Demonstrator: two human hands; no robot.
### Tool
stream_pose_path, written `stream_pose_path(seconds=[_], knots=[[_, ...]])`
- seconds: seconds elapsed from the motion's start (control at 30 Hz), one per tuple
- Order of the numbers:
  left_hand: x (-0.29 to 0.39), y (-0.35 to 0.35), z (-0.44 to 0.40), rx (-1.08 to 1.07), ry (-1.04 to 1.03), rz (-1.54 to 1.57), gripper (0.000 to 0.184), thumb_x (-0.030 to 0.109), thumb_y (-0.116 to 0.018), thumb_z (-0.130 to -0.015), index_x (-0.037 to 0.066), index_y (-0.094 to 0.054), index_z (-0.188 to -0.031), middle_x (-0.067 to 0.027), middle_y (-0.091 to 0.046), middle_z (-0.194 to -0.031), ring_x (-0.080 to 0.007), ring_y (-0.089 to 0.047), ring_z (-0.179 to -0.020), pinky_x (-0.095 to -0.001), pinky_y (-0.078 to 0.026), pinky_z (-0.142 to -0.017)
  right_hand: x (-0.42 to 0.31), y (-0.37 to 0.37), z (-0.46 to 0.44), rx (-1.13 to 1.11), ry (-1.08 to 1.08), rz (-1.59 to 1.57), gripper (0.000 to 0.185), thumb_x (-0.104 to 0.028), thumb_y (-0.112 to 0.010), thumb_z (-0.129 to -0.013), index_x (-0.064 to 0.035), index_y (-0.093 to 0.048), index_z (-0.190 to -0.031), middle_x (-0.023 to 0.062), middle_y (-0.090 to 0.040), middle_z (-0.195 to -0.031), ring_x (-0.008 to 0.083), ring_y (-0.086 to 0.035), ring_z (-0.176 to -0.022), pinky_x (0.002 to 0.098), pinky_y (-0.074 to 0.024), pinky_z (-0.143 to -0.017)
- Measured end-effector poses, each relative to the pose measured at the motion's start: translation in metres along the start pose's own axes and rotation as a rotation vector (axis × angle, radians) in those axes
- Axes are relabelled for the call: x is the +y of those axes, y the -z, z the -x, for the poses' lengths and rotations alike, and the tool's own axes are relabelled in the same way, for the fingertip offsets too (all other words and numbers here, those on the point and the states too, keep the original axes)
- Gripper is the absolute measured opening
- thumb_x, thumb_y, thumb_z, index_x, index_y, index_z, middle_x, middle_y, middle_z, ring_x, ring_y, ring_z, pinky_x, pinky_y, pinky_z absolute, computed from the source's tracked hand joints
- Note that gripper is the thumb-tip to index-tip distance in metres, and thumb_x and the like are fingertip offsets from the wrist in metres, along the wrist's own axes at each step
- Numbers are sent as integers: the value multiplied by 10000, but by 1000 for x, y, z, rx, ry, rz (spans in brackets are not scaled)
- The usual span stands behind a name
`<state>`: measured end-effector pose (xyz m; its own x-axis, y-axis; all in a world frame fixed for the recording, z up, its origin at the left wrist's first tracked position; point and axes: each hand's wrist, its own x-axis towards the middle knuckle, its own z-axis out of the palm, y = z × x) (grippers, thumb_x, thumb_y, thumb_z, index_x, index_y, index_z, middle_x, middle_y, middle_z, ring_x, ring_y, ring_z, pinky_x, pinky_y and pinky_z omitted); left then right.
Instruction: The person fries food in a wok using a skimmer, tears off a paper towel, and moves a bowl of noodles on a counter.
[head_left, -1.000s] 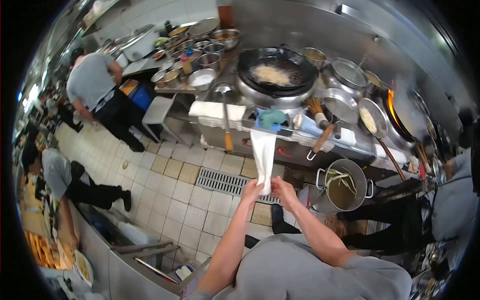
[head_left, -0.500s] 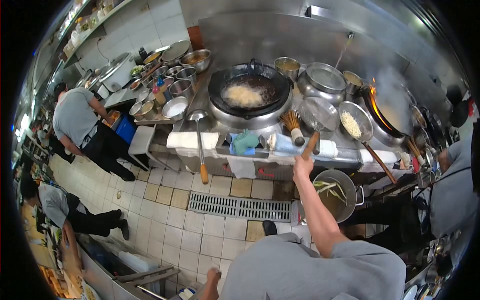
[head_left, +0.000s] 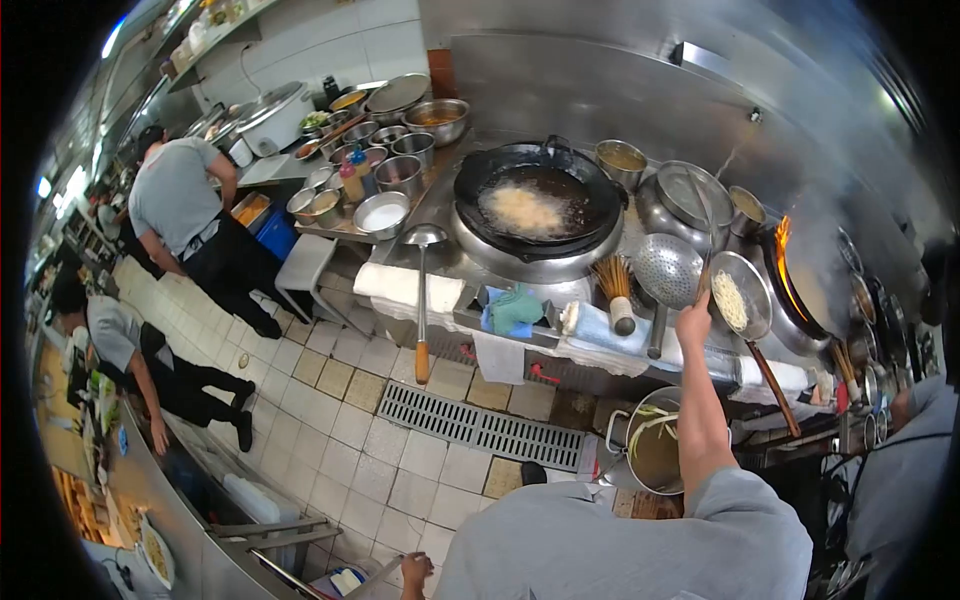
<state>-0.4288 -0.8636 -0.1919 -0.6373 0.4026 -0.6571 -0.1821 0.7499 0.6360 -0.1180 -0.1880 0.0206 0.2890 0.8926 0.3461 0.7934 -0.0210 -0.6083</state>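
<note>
My right hand (head_left: 693, 320) is closed around the wooden handle of a wire skimmer (head_left: 704, 215), whose head is tilted almost edge-on over the round steel pot. Just left of it lies a perforated ladle (head_left: 667, 268), its metal handle pointing toward me. To the right, a strainer (head_left: 742, 295) with a wooden handle holds pale noodles (head_left: 729, 300). Pale food (head_left: 522, 208) bubbles in dark oil in the large black wok (head_left: 540, 240). My left hand (head_left: 416, 570) hangs low at the bottom, fingers curled, with no object visible in it.
Flames (head_left: 785, 270) rise at a second wok on the right, beside a person in grey (head_left: 905, 460). A ladle (head_left: 422, 300) overhangs the stove edge. A stockpot (head_left: 655, 470) stands below my right arm. Two people work at left; a floor drain (head_left: 480, 420) lies ahead.
My right hand has moved right and the skimmer has turned edge-on, uncovering the perforated ladle. My view has shifted, so the stove sits farther right. The left hand is lower.
</note>
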Motion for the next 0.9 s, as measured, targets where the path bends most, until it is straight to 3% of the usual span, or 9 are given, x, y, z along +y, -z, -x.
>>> stream_pose_path(seconds=[0.1,0.13,0.27,0.4,0.5,0.6,0.73,0.8,0.9], knots=[[0,-8,-25,192,105,207,188,112,-472,-732,-28,-596,-755,-153,-572,-591,-221,-582,-575,-330,-443,-465,-40,25,15,-15,47,-114,534,-109,-447,-794,-60,-273,-1297,251,-580,-849,413,-555,-796,447,-416,-718],[-1,-7,-27,187,103,227,181,83,-479,-724,-37,-566,-829,-132,-558,-588,-201,-567,-535,-312,-444,-440,-54,34,27,-16,54,-179,526,-113,-448,-794,-56,-284,-1290,246,-586,-817,411,-560,-780,447,-419,-710],[-16,5,-27,52,151,259,268,31,-481,-720,-56,-498,-973,-87,-516,-571,-165,-531,-451,-276,-436,-379,-59,7,16,26,308,-417,471,-105,-469,-794,-53,-365,-1250,240,-529,-1056,343,-538,-946,386,-398,-792],[-60,8,-13,-35,247,225,242,106,-483,-736,-8,-531,-944,-100,-540,-640,-185,-543,-558,-315,-433,-484,-88,-14,7,160,251,-433,464,-87,-467,-792,-38,-367,-1242,232,-511,-1091,346,-513,-991,381,-387,-825],[-97,2,10,7,222,48,232,178,-491,-747,40,-567,-916,-114,-572,-715,-203,-558,-667,-353,-436,-596,-80,-65,-13,-10,63,-397,449,-69,-451,-772,-40,-360,-1211,233,-546,-985,378,-534,-902,393,-407,-782],[-130,-5,27,38,199,-134,233,251,-499,-757,89,-603,-888,-129,-603,-791,-222,-572,-776,-391,-439,-707,-60,-83,-45,-283,-132,-582,437,-55,-450,-752,-52,-388,-1184,152,-552,-824,273,-543,-702,343,-427,-609],[-136,-19,38,106,185,-164,208,234,-498,-752,68,-601,-825,-140,-603,-763,-252,-564,-728,-384,-443,-698,-56,-91,-28,232,484,-397,396,-77,-469,-784,-61,-406,-1175,36,-462,-637,108,-407,-446,239,-303,-364],[-139,-20,38,139,168,-182,194,206,-496,-747,43,-591,-790,-144,-595,-728,-268,-555,-672,-372,-446,-667,-90,-51,-13,95,391,-536,377,-93,-477,-802,-64,-412,-1172,20,-443,-619,89,-372,-424,228,-272,-345],[-146,-17,30,175,83,-267,180,165,-492,-739,7,-577,-736,-151,-584,-676,-291,-542,-588,-353,-449,-620,-148,-8,-1,-483,-101,-743,307,-121,-469,-825,-96,-450,-1131,19,-468,-629,116,-421,-458,270,-332,-393]])
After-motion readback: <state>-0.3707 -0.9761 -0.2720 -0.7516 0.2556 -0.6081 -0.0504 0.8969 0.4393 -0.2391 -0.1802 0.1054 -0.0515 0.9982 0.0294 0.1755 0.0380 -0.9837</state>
